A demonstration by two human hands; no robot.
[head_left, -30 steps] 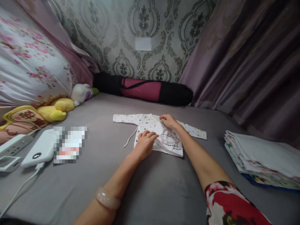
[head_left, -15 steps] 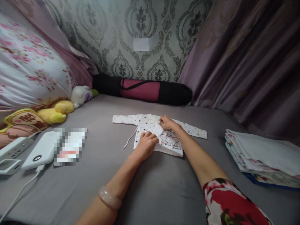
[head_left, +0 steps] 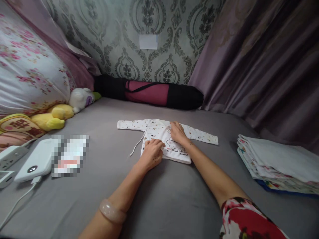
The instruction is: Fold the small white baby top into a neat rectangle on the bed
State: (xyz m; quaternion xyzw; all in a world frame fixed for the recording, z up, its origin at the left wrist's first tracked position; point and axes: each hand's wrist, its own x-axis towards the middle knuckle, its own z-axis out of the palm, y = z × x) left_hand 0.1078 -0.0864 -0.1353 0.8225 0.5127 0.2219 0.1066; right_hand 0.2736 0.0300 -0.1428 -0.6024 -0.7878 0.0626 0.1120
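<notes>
A small white baby shirt [head_left: 159, 131] with tiny coloured spots and a cartoon print lies spread on the grey bed sheet [head_left: 159, 196], sleeves out to both sides. My left hand [head_left: 151, 153] rests flat on its lower left part, fingers stretched forward. My right hand [head_left: 177, 132] lies palm down on the shirt's chest, fingers flat and pointing to the collar. A white tie string [head_left: 136, 146] trails off the shirt's left side. A pale bangle [head_left: 112, 211] sits on my left wrist.
A stack of folded cloths [head_left: 276, 164] lies at the right. At the left are a white power bank [head_left: 35, 162] with cable, a power strip [head_left: 11, 156], and plush toys [head_left: 54, 114]. A black and pink roll bag [head_left: 152, 94] lies by the patterned wall.
My right hand has slid from the collar area down onto the shirt's chest and flattened. My left hand stayed on the lower left part. The view shifted slightly.
</notes>
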